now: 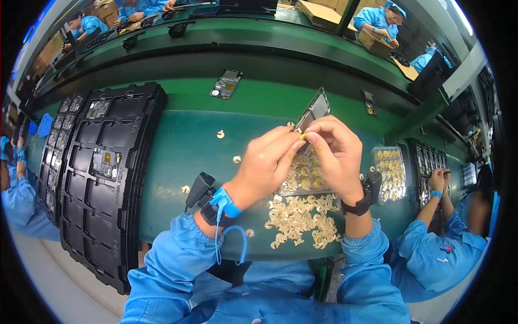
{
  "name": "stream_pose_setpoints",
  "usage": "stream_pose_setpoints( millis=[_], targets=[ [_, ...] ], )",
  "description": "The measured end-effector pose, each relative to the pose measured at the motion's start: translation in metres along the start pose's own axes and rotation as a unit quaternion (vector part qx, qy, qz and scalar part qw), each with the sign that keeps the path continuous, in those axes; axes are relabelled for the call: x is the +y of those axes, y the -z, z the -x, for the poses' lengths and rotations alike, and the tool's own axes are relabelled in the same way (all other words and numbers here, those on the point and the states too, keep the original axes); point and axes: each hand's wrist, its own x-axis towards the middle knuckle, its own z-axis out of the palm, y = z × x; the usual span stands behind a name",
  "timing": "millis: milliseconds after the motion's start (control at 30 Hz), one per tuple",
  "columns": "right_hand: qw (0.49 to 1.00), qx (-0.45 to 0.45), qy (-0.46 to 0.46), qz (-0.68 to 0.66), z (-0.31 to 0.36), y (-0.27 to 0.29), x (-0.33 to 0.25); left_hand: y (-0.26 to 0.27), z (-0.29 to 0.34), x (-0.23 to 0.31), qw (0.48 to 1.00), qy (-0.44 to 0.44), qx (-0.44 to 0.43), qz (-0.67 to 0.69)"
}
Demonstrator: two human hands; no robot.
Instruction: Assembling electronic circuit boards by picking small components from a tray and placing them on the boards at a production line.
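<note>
Circuit board (pixel 317 107) is what I have up in front of me, tilted on edge above the bench (pixel 183 146), at the fingertips of both hands. My left hand (pixel 264 162) is nearly closed, its fingers seemingly pinching the board's lower end, though the grip is partly hidden from me. My right hand (pixel 337 154) has thumb and forefinger pinched on a small yellow piece (pixel 302 136), which lies right at the left fingertips and close by the board; whether it touches the board I cannot tell. I judge this single board to be partway through, the yellow piece not yet released. Below the hands sits a clear tray (pixel 307 193) with more round yellow pieces, and just nearer me a loose heap of pale tabs (pixel 299 221), which I read as spent backing. Another clear tray (pixel 392 201) on the right holds rows of yellow pieces, so plenty looks left to use. Farther out, one board (pixel 226 84) lies on the green strip beyond the bench, and two others sit in the top black tray (pixel 97 202) on the left; whether those are finished, I can't tell.
</note>
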Motion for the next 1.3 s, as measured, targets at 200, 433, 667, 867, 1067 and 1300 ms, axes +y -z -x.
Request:
stream_pose_setpoints(
  millis=[200,433,667,867,1067,1300],
  targets=[
    [0.983,-0.09,-0.087,-0.133,-0.002,0.016,0.0,0.004,0.0,0.0,0.994,-0.078,-0.033,-0.074],
    [0.997,-0.063,-0.019,-0.045,0.001,0.009,0.003,0.004,-0.001,0.006,0.999,0.003,-0.043,-0.026],
    [0.979,-0.03,0.13,0.151,0.001,0.001,0.001,-0.003,0.001,0.008,0.994,0.091,-0.005,0.054],
    [0.967,-0.011,0.135,0.214,0.006,-0.003,0.004,-0.004,0.002,0.013,0.976,0.176,-0.017,0.123],
    [0.94,-0.014,0.209,0.27,0.003,-0.003,0.006,0.0,0.0,0.01,0.873,0.329,0.016,0.359],
    [0.975,-0.026,0.196,0.102,0.002,0.004,-0.013,0.004,0.0,0.0,0.855,0.344,0.054,0.384]
  ],
)
